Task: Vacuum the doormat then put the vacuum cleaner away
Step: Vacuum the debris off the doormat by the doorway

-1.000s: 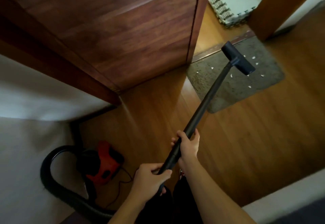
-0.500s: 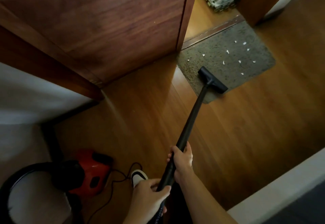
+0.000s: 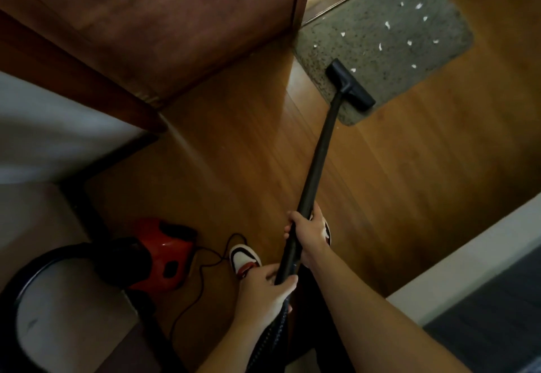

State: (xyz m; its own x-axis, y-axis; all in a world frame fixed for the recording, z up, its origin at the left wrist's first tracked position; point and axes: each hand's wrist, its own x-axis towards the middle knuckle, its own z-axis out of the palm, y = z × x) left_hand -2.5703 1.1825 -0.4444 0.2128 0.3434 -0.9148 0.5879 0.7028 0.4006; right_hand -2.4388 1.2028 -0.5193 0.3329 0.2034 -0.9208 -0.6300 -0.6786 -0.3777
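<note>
At lower centre, left hand and right hand both clench the vacuum wand, steering its nozzle onto the upper-right doormat toward white scraps.

Doormat far end cropped; hose cut off at left edge.
</note>
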